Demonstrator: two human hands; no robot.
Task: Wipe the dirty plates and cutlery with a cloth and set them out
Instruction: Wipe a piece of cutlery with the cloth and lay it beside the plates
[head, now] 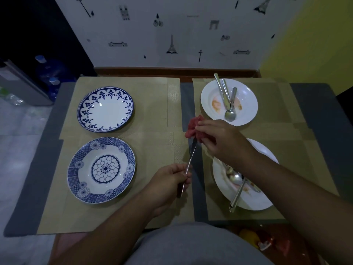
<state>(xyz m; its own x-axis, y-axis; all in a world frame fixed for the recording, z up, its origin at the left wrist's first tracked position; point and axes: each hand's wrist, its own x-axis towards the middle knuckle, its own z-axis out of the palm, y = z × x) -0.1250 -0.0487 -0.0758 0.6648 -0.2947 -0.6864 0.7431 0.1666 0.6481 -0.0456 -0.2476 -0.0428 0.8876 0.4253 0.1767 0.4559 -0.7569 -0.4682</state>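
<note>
Gripping a slim steel utensil (191,158) at centre, the left hand (168,181) steadies it; the right hand (219,139) pinches a crumpled red cloth (192,128) round its tip — blue-patterned plates (86,110) at nine o'clock look clean, smeared white plates (247,101) with cutlery (230,114) at three o'clock remain.

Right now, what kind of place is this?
Probably a home dining area: beige placemats laid with blue-patterned plates, Paris-landmark wallpaper behind them, and large water bottles standing at far left.
</note>
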